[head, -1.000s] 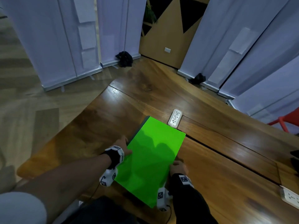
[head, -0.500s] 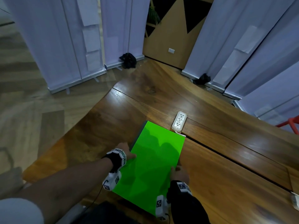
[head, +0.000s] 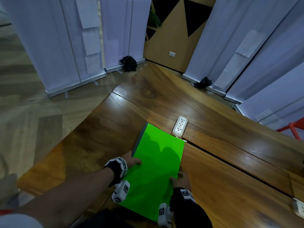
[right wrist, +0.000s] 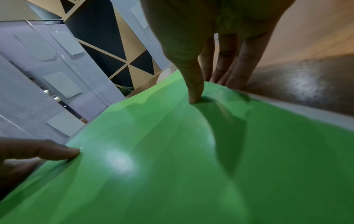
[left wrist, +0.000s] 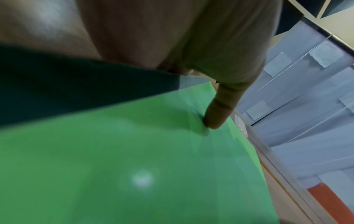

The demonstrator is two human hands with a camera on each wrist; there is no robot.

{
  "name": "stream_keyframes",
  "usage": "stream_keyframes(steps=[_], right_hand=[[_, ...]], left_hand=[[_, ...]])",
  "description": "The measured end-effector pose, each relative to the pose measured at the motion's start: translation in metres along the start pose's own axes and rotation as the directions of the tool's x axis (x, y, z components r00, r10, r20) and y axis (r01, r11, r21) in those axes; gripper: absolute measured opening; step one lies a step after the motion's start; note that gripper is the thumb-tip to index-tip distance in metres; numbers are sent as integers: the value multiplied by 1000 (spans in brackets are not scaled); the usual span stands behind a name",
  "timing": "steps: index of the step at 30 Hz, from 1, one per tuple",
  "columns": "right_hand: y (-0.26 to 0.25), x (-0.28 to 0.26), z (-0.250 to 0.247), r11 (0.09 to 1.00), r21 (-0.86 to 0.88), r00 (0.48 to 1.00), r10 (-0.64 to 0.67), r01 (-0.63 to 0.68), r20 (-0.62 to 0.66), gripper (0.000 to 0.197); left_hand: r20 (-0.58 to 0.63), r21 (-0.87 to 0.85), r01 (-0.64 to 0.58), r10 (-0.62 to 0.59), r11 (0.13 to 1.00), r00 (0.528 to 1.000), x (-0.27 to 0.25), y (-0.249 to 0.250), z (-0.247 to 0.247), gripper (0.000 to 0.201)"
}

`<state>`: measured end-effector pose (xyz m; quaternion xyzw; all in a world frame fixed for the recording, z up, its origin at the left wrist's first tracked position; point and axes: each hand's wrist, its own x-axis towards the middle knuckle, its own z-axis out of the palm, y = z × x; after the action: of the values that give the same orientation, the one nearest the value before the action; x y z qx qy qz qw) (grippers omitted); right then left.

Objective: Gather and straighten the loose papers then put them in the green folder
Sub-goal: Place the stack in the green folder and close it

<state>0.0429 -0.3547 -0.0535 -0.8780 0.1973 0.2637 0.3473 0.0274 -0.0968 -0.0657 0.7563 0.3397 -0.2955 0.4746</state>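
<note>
- Head view: a thin, glossy bright-green plastic folder [head: 158, 170] lies closed on the dark brown wooden table [head: 230, 186], its far corner just beside a white power strip [head: 179, 127].
- Left hand [head: 130, 160] pinches the folder's left edge: thumb on the cover, fingers under the edge.
- Right hand [head: 180, 180] pinches the right edge; in the right wrist view its thumb [right wrist: 193, 84] presses on top and the fingers curl down beyond the edge.
- No loose papers show; whether they are inside I cannot tell.
- Handling, as I judge it: light and floppy. The cover dimples and ripples under the thumb, so it should bend if lifted by one corner. The shiny surface looks slippery.
- Best hold: both long edges at once, thumbs above and fingers beneath, keeping it flat so nothing slides out.
</note>
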Motion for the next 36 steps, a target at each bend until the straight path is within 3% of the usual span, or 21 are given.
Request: stream_keyframes(steps=[3, 7, 10, 12, 15, 17, 20, 22, 26, 30, 36], right_hand=[[5, 2, 0, 998, 56, 1000, 7, -8, 2, 47], [7, 4, -4, 971, 237, 999, 21, -31, 45, 51], [7, 8, -1, 900, 425, 992, 52, -95, 112, 70], [2, 8, 1, 872, 476, 981, 20, -112, 193, 67], [-17, 1, 0, 883, 466, 945, -99, -61, 311, 53], [-30, 1, 1, 892, 451, 928, -149, -22, 341, 55], [-49, 0, 7, 880, 473, 937, -191, 32, 292, 56], [-65, -1, 11, 874, 471, 945, -245, 119, 215, 51], [-100, 2, 13, 868, 427, 953, -301, 255, 44, 45], [-127, 15, 12, 877, 404, 957, -290, 260, 12, 55], [-145, 43, 12, 880, 445, 978, -204, 164, 41, 73]], left_hand=[[27, -82, -35, 37, 996, 999, 6, 1, 1, 120], [-4, -176, -111, 112, 978, 994, -35, 30, -16, 101], [2, -252, -173, 179, 952, 984, -44, 40, -32, 87], [13, -281, -204, 217, 938, 976, -43, 42, -45, 77], [-18, -274, -209, 213, 939, 977, -43, 47, -65, 80], [-28, -274, -206, 207, 939, 978, -38, 49, -80, 74], [-35, -258, -195, 192, 946, 981, -27, 51, -104, 79], [-81, -252, -201, 186, 947, 979, -22, 56, -117, 90], [-202, -220, -231, 187, 948, 961, -10, 70, -133, 94], [-291, -107, -243, 203, 964, 935, 12, 89, -139, 85], [-287, -50, -202, 179, 978, 941, 46, 112, -133, 83]])
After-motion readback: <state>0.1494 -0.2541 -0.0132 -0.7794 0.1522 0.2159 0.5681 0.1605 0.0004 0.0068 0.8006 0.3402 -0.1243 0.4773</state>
